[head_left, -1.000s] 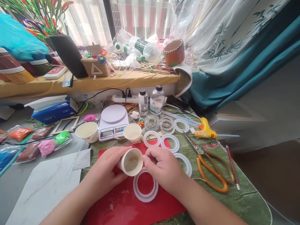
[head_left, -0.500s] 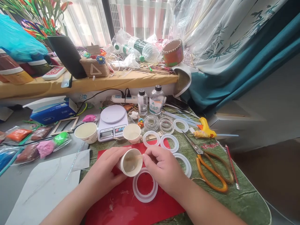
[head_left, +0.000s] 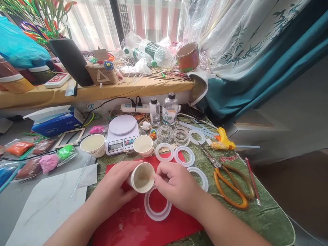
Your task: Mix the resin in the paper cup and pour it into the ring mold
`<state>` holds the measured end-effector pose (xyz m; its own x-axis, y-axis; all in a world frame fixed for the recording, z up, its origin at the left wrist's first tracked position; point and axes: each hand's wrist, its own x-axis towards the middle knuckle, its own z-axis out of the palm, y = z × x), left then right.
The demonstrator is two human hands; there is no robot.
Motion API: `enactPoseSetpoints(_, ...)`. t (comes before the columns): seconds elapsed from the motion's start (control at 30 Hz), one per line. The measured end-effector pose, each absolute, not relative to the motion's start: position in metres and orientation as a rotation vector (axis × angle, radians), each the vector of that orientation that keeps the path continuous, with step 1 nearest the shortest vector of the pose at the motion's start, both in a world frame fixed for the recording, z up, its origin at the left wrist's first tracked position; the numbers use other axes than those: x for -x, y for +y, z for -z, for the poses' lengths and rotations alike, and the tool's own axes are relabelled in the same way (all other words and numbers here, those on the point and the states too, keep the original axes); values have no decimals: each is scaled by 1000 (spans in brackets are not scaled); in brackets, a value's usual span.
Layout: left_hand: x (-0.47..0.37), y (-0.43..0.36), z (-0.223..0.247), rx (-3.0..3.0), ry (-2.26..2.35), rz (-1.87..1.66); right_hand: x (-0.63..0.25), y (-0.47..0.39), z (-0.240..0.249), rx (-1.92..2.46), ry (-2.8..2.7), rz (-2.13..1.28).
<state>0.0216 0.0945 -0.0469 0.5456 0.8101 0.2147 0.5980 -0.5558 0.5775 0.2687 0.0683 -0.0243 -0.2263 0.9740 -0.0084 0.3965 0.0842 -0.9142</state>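
Bright window (head_left: pixel 151 17) above a yellow-draped ledge (head_left: pixel 102 93) — teal curtain (head_left: pixel 246 94) hanging at right.

Two bare forearms come in from the near side and converge towards the middle — the left forearm (head_left: pixel 74 218) slanting in from the left, the right forearm (head_left: pixel 222 220) from the right. The left wrist (head_left: pixel 98 201) runs nearly in line with its forearm. The left hand (head_left: pixel 116 181) is curved into an open-sided C, its back turned up, the fingers lying together on the far side and the thumb (head_left: pixel 129 195) stretched out on the near side. The right hand (head_left: pixel 176 184) sits just beside it, a little to the right, fingers folded in towards the palm and thumb and index finger brought together in a pinch that points left. The two hands stay apart — level with each other, fingertips turned inward.
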Motion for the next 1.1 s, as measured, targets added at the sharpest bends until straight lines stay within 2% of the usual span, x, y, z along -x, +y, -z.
enactPoseSetpoints(0.13, -21, 95, 47, -2339, 1159, -651, -269, 68, 24, 1350, -1702, -1033)
enactPoseSetpoints(0.23, -21, 95, 47, -2328, 1173, -638, -270, 68, 22, 1361, -1651, -1172)
enactPoseSetpoints(0.37, -20, 95, 47, -2331, 1173, -625, -269, 67, 23, 1374, -1706, -1079)
enactPoseSetpoints(0.47, -20, 95, 46, -2335, 1175, -636, -267, 66, 24, 1307, -1755, -1156)
enactPoseSetpoints(0.6, -21, 95, 46, -2330, 1159, -630, -268, 67, 25, 1352, -1790, -969)
enactPoseSetpoints(0.7, -21, 94, 46, -2317, 1155, -649, -270, 68, 23, 1330, -1793, -1117)
enactPoseSetpoints(0.83, -21, 94, 46, -2319, 1144, -633, -271, 70, 24, 1328, -1799, -947)
enactPoseSetpoints(0.97, -21, 94, 46, -2313, 1128, -631, -271, 70, 25, 1342, -1728, -1163)
enactPoseSetpoints(1.1, -21, 94, 46, -2327, 1138, -630, -272, 69, 24, 1376, -1639, -1175)
